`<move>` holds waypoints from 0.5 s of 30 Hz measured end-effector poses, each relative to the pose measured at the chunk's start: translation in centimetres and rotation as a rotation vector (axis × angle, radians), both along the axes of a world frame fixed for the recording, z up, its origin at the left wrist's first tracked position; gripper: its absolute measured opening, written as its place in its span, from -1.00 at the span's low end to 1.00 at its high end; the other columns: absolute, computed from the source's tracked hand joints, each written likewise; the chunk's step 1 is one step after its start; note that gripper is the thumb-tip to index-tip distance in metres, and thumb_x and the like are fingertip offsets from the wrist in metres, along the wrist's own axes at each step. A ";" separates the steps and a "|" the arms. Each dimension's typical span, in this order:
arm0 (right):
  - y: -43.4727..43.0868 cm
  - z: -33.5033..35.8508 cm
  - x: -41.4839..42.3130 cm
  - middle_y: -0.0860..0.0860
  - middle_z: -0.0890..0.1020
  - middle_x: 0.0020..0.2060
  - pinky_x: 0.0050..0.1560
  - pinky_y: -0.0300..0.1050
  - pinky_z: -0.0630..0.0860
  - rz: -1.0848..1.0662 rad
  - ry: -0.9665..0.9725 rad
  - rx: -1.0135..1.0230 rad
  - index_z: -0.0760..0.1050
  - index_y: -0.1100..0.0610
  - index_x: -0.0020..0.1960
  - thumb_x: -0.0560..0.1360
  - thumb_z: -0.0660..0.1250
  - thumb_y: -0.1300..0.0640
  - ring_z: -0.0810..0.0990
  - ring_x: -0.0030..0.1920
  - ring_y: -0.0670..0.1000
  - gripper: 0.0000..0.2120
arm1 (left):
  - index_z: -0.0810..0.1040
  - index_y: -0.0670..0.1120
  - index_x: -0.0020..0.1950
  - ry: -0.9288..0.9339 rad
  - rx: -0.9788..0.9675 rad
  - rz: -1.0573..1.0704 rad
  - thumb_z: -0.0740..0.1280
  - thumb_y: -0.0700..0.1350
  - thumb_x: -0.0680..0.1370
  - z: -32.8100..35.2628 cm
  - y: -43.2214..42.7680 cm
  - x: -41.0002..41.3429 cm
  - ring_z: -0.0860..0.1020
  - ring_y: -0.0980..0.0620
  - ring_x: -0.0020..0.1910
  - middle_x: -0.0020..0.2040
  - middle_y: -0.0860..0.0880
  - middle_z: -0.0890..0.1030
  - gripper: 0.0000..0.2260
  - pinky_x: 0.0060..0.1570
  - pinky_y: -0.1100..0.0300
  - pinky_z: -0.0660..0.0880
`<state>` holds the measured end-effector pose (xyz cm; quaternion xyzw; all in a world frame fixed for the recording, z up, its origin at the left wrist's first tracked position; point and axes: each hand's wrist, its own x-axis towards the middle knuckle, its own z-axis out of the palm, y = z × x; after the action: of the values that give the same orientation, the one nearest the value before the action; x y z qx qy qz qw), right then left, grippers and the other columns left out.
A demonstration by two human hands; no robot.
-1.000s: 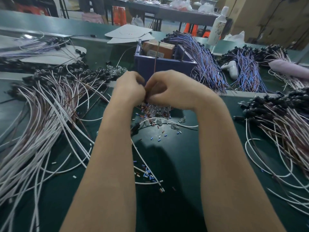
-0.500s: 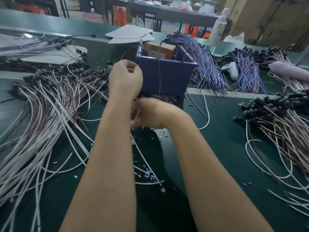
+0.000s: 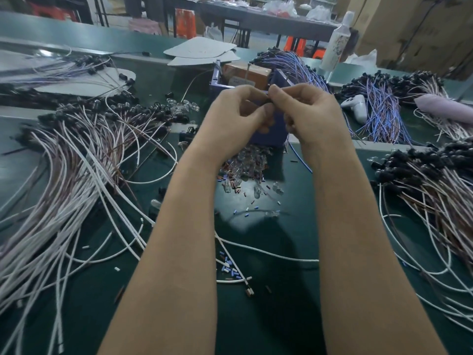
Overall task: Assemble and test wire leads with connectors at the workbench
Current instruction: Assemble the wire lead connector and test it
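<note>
Up from the surface [image 3: 268, 329], our right hand [image 3: 307, 111] rejoins our left hand [image 3: 238, 111]; both pinch a small hidden part. Another assembly starts, we judge.

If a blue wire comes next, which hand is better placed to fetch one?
Probably the right hand: the blue wires lie on its side; the left hand would have to reach across. Both now pinch a small part.

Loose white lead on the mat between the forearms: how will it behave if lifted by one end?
Likely floppy: the white lead lies in a slack curve on the green mat, so it should droop rather than hold shape. Probably light, being so thin. If dragged, it may sweep along the small blue sleeves lying beside it.
</note>
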<state>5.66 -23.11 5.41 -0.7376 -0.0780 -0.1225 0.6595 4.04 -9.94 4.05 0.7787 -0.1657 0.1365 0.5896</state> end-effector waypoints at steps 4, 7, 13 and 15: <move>-0.2 -0.1 0.4 -0.04 0.45 -0.54 -0.48 -0.34 0.29 0.166 0.137 0.313 0.49 0.18 -0.29 0.49 0.38 0.22 0.33 -0.53 -0.13 -0.81 | 0.56 -0.10 -0.03 -0.026 -0.023 -0.061 0.29 -0.20 0.59 -0.1 0.2 0.1 0.57 0.20 -0.30 -0.27 0.03 0.63 -0.94 -0.16 0.34 0.50; 0.1 -0.4 0.6 -0.03 0.43 -0.55 -0.51 -0.36 0.29 0.213 0.214 0.418 0.48 0.20 -0.27 0.52 0.34 0.21 0.31 -0.55 -0.12 -0.81 | 0.54 -0.04 -0.09 -0.014 0.008 -0.049 0.30 -0.18 0.58 0.0 0.4 0.2 0.58 0.20 -0.30 -0.29 0.07 0.63 -0.92 -0.16 0.35 0.50; 1.2 -1.5 1.0 0.00 0.39 -0.50 -0.57 -0.36 0.25 0.110 0.228 0.346 0.44 0.19 -0.28 0.52 0.35 0.22 0.26 -0.60 -0.16 -0.79 | 0.58 -0.13 -0.06 0.091 0.159 0.049 0.29 -0.13 0.58 -0.1 0.6 0.5 0.57 0.18 -0.34 -0.29 0.02 0.64 -0.89 -0.11 0.19 0.56; 1.7 -1.9 1.2 -0.01 0.39 -0.53 -0.58 -0.35 0.24 0.123 0.250 0.352 0.45 0.20 -0.27 0.52 0.35 0.22 0.26 -0.60 -0.15 -0.80 | 0.59 -0.15 -0.07 0.126 0.184 0.074 0.30 -0.11 0.58 0.0 0.7 0.5 0.56 0.16 -0.34 -0.29 0.01 0.64 -0.86 -0.09 0.15 0.55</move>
<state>6.81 -21.44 3.53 -0.6143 -0.0179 -0.0015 0.7889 4.51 -9.23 4.02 0.8422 -0.1114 0.0933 0.5192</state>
